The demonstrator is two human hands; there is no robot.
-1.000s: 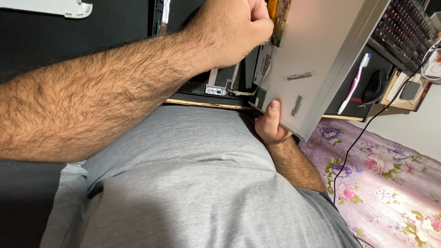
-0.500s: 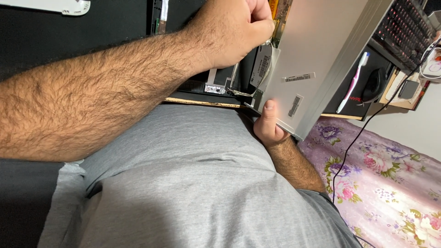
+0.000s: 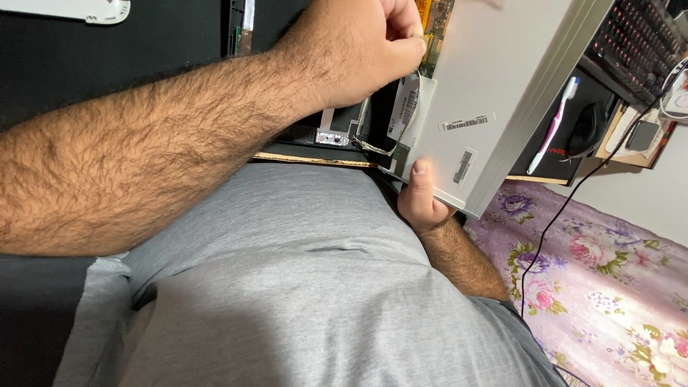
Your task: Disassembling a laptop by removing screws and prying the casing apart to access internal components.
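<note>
The left hand is closed into a loose fist, its fingertips pinched on something small at the top edge of the grey display panel; what it pinches is too small to tell. Just beyond its knuckles lies a strip of orange-green circuit board that runs along the panel's upper edge. Below this hand, a thin ribbon cable trails from the panel toward a black laptop base with a small silver connector on it.

The right hand grips the lower corner of the same panel, thumb pressed flat on its grey back and the other fingers hidden behind it. The panel stands tilted between the 2 hands, its back facing the camera, with 2 white barcode stickers near the right thumb.

Past the panel, away from the right hand, a keyboard with red backlit keys sits on a black desk mat, where a pink and white toothbrush lies beside a black mouse. A black cable drops from there over a purple floral bedsheet to the right of the forearm. A grey shirt fills the space beneath both arms
</note>
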